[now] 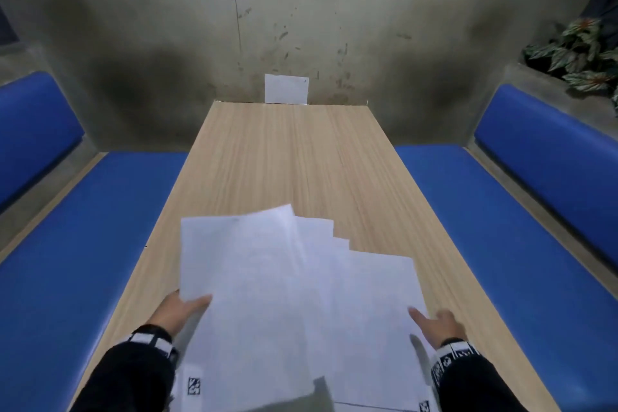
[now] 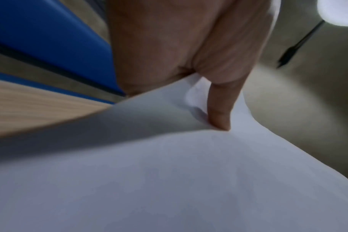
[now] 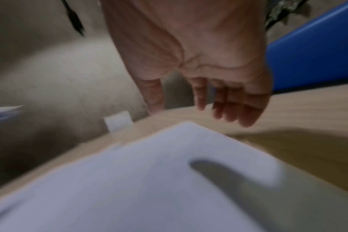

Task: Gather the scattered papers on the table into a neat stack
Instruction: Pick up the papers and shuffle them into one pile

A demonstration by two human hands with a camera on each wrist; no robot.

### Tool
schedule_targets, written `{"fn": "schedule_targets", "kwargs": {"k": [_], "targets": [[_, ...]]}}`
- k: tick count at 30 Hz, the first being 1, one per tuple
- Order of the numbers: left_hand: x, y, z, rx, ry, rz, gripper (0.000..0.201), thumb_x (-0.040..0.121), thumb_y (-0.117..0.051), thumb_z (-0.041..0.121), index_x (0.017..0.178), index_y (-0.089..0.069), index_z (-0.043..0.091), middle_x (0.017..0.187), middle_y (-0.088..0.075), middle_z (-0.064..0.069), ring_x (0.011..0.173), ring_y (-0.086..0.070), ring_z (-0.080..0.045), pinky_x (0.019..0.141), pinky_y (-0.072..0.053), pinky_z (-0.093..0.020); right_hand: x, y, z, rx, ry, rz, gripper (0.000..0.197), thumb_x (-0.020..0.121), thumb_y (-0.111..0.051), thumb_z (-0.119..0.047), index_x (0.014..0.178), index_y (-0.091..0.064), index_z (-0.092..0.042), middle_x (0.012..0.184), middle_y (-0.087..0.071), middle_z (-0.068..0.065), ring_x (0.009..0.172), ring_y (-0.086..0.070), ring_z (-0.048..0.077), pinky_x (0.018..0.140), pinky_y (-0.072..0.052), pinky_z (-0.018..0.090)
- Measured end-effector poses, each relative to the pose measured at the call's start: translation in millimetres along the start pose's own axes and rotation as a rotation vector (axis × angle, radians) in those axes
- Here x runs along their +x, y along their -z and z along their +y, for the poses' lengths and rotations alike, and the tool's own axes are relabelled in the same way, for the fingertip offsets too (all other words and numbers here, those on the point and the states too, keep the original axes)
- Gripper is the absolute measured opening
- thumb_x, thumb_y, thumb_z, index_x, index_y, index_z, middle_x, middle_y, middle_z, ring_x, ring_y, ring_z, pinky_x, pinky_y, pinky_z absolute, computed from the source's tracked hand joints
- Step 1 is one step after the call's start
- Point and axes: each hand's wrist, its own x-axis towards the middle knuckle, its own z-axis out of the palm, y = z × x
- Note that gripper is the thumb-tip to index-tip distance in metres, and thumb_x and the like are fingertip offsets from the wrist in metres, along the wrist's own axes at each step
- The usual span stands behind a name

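Several white papers lie fanned and overlapping on the near end of the wooden table. My left hand pinches the left edge of the top sheets, which are raised off the table. In the left wrist view the thumb presses down on the bowed paper, and the fingers are hidden beneath it. My right hand hovers at the right edge of the fan, fingers relaxed and holding nothing. In the right wrist view that hand hangs above a flat sheet.
A small white card stands against the stained wall at the table's far end. Blue padded benches run along both sides. A leafy plant sits on a ledge at the upper right.
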Motion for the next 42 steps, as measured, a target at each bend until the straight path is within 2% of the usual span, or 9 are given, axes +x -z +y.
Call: {"fn": "schedule_targets", "kwargs": {"k": [4, 8, 14, 16, 19, 26, 30, 34, 42], "targets": [[-5, -3, -40, 0.133, 0.100, 0.019, 0.057, 0.075, -0.069, 0.007, 0.126, -0.048, -0.007, 0.130, -0.055, -0.023, 0.117, -0.053, -0.038, 0.104, -0.038, -0.045, -9, -16, 25, -0.182, -0.171, 0.100, 0.083, 0.064, -0.072, -0.056, 0.126, -0.049, -0.005, 0.132, -0.046, 0.017, 0.124, -0.045, 0.035, 0.103, -0.041, 0.041], [-9, -20, -51, 0.130, 0.157, 0.044, 0.041, 0.082, -0.059, -0.003, 0.121, -0.050, -0.012, 0.128, -0.055, -0.021, 0.104, -0.055, -0.031, 0.094, -0.040, -0.037, -29, -45, 11, -0.177, -0.152, 0.029, 0.077, 0.064, -0.074, -0.046, 0.126, -0.049, -0.008, 0.132, -0.043, 0.015, 0.125, -0.045, 0.033, 0.103, -0.041, 0.039], [-4, -35, -54, 0.157, 0.158, 0.042, 0.046, 0.081, -0.062, 0.001, 0.123, -0.050, -0.010, 0.128, -0.055, -0.026, 0.117, -0.054, -0.039, 0.099, -0.039, -0.038, -42, -82, -16, 0.201, -0.115, -0.059, 0.073, 0.068, -0.073, -0.035, 0.127, -0.045, -0.003, 0.130, -0.048, 0.018, 0.112, -0.055, 0.035, 0.097, -0.046, 0.040], [-6, -37, -54, 0.131, 0.178, 0.025, 0.046, 0.081, -0.063, 0.003, 0.124, -0.050, -0.008, 0.128, -0.056, -0.026, 0.116, -0.055, -0.038, 0.100, -0.040, -0.040, -40, -90, -25, 0.313, -0.107, -0.129, 0.082, 0.058, -0.080, -0.033, 0.124, -0.046, 0.003, 0.111, -0.058, 0.017, 0.095, -0.057, 0.027, 0.089, -0.047, 0.036], [-2, -34, -57, 0.124, 0.192, 0.011, 0.048, 0.080, -0.064, 0.005, 0.125, -0.050, -0.006, 0.128, -0.057, -0.026, 0.116, -0.055, -0.038, 0.103, -0.040, -0.045, -37, -86, -33, 0.164, -0.095, -0.146, 0.053, 0.073, -0.072, -0.032, 0.113, -0.054, -0.003, 0.091, -0.052, 0.007, 0.095, -0.053, 0.025, 0.090, -0.045, 0.033], [-5, -34, -58, 0.138, 0.179, 0.041, 0.046, 0.081, -0.064, 0.007, 0.123, -0.052, -0.005, 0.124, -0.060, -0.024, 0.114, -0.057, -0.038, 0.102, -0.041, -0.043, -37, -81, -23, 0.126, -0.259, -0.025, 0.070, 0.062, -0.073, -0.025, 0.120, -0.043, 0.002, 0.123, -0.046, 0.020, 0.108, -0.055, 0.037, 0.088, -0.048, 0.041], [-5, -35, -58, 0.152, 0.187, 0.051, 0.048, 0.080, -0.064, 0.010, 0.124, -0.051, -0.005, 0.126, -0.059, -0.020, 0.116, -0.056, -0.036, 0.103, -0.040, -0.040, -29, -85, -26, 0.321, -0.174, -0.187, 0.039, 0.068, -0.074, -0.017, 0.100, -0.061, 0.001, 0.101, -0.063, 0.012, 0.084, -0.056, 0.023, 0.081, -0.044, 0.024], [-8, -37, -56, 0.184, 0.181, 0.079, 0.047, 0.082, -0.063, 0.009, 0.124, -0.049, -0.008, 0.127, -0.056, -0.018, 0.119, -0.053, -0.036, 0.104, -0.037, -0.040, -27, -79, -26, 0.367, -0.093, -0.302, 0.027, 0.077, -0.067, 0.003, 0.103, -0.062, 0.008, 0.089, -0.064, 0.015, 0.086, -0.057, 0.030, 0.083, -0.048, 0.034], [-14, -36, -48, 0.193, 0.167, 0.066, 0.044, 0.082, -0.061, 0.007, 0.122, -0.051, -0.008, 0.124, -0.059, -0.023, 0.116, -0.055, -0.037, 0.095, -0.039, -0.035, -35, -76, -36, 0.311, 0.054, -0.258, 0.038, 0.077, -0.062, 0.001, 0.115, -0.058, 0.007, 0.093, -0.063, 0.016, 0.089, -0.060, 0.031, 0.079, -0.047, 0.032]]}}
